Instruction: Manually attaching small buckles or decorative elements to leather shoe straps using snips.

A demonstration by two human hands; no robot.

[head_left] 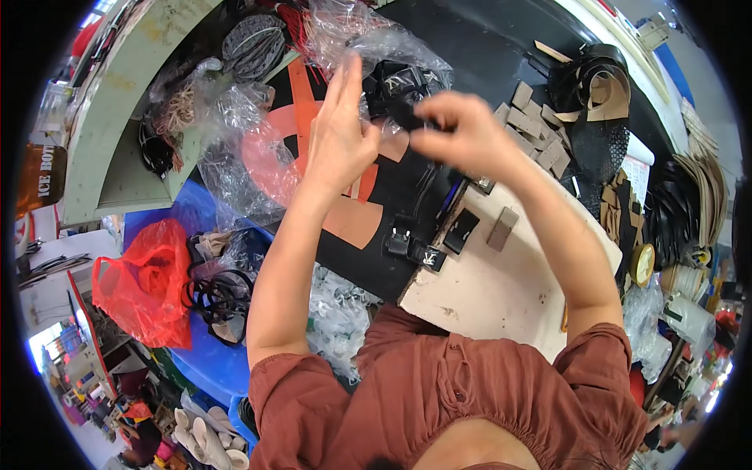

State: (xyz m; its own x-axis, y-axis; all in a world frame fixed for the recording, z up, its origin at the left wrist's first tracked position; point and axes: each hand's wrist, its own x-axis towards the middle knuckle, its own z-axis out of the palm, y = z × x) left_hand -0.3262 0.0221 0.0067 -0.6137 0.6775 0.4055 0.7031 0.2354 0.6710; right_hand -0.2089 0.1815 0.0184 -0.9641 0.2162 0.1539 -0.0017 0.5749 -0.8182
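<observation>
Cluttered workshop, head view only. Dark worktop (470, 47) with a pale board (501, 290) laid on it below the hands.

Left hand (338, 137): raised, palm edge toward camera, fingers (345, 82) straight and together, thumb pressed toward the right hand. Whether it grips anything cannot be told.

Right hand (462, 133): fingers (439, 106) curled and pinched on a black strap piece (399, 110), which runs from the fingertips toward the left thumb. Strap is held in the air above the worktop, not resting on it.

Packages: clear plastic bag (392, 47) just beyond the fingertips, crumpled, black pieces inside. A second crumpled clear bag (235, 157) lies left of the left fingers over orange cut shapes (352, 219). Red plastic bag (145, 286) well below and left of the fingers, on a blue surface (204, 360).

Below the fingers, at the board's edge: small black buckle parts (415, 249), one with a pale emblem. Right of the right fingers: a row of tan rectangular pieces (536, 129); beyond them black and tan strap rolls (599, 86).

Far left: orange-brown sign with white letters (41, 180), partly cut by the frame edge.
</observation>
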